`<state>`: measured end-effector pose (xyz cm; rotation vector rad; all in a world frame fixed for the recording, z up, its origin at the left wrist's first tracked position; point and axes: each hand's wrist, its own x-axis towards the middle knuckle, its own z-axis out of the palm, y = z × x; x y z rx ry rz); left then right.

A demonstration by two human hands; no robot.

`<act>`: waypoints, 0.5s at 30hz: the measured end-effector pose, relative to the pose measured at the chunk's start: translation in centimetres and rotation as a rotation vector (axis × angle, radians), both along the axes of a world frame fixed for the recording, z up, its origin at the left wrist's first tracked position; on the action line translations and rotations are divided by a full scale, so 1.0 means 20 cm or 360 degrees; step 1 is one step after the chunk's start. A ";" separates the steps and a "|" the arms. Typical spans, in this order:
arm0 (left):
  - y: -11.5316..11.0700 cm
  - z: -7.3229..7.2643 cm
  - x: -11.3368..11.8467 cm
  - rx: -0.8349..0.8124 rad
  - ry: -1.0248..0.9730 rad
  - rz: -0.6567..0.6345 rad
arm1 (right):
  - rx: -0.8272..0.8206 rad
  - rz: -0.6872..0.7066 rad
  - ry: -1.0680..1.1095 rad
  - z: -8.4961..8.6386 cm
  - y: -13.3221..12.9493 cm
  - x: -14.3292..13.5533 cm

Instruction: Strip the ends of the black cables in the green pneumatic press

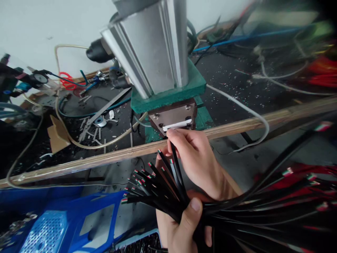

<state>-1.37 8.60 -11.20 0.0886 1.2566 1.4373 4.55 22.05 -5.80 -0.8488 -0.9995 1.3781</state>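
Observation:
My left hand [181, 225] is wrapped round a bundle of black cables [158, 200], its thumb pressed across the top. The cut ends of the bundle fan out to the left and show red, white and green wire tips. Above it, my right hand [197, 158] pinches a single black cable [176, 154] near its end. These fingertips are just below the metal front plate [172, 117] of a pneumatic press [158, 52] with a green base. A white strip [177, 124] lies across the plate's slot. The tip of the pinched cable is hidden by the fingers.
A wooden bench edge [84, 160] runs below the press. On the bench lie a torn piece of cardboard [56, 135], a steel ruler [107, 105], scraps and looping hoses. Blue plastic crates [76, 218] stand lower left. More cable ends [313, 177] spread out at right.

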 end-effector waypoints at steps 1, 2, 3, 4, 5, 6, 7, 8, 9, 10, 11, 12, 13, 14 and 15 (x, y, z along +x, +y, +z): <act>0.00 -0.01 -0.01 -0.0001 0.0008 -0.0018 | 0.0012 0.0002 -0.0008 0.00 0.00 0.00; 0.00 -0.03 -0.02 0.0003 0.0021 -0.0049 | 0.0032 0.0004 -0.0031 -0.01 0.00 0.00; 0.00 -0.04 -0.03 0.0018 0.0041 -0.0081 | 0.0064 -0.0001 -0.0062 -0.01 0.00 0.00; 0.00 -0.06 -0.04 0.0054 0.0058 -0.0122 | 0.0108 -0.0011 -0.0098 -0.02 -0.01 0.00; 0.00 -0.08 -0.05 0.0098 0.0072 -0.0167 | 0.0161 -0.0026 -0.0133 -0.02 -0.01 0.00; 0.00 -0.10 -0.05 0.0133 0.0086 -0.0198 | 0.0215 -0.0038 -0.0159 -0.03 -0.02 0.01; -0.01 -0.12 -0.05 0.0150 0.0103 -0.0214 | 0.0264 -0.0042 -0.0170 -0.05 -0.03 0.01; -0.01 -0.13 -0.05 0.0153 0.0123 -0.0209 | 0.0302 -0.0032 -0.0168 -0.06 -0.04 0.02; -0.02 -0.15 -0.04 0.0149 0.0145 -0.0193 | 0.0337 -0.0017 -0.0159 -0.07 -0.04 0.04; -0.02 -0.17 -0.04 0.0139 0.0174 -0.0170 | 0.0373 0.0013 -0.0159 -0.08 -0.05 0.05; -0.03 -0.18 -0.03 0.0122 0.0213 -0.0141 | 0.0412 0.0063 -0.0175 -0.09 -0.06 0.07; -0.04 -0.19 -0.03 0.0106 0.0256 -0.0119 | 0.0461 0.0124 -0.0200 -0.09 -0.06 0.08; -0.05 -0.20 -0.02 0.0092 0.0296 -0.0109 | 0.0512 0.0168 -0.0206 -0.09 -0.07 0.10; -0.05 -0.20 -0.02 0.0086 0.0339 -0.0103 | 0.0559 0.0195 -0.0187 -0.08 -0.07 0.11; -0.06 -0.21 -0.03 0.0086 0.0382 -0.0098 | 0.0591 0.0209 -0.0140 -0.07 -0.08 0.13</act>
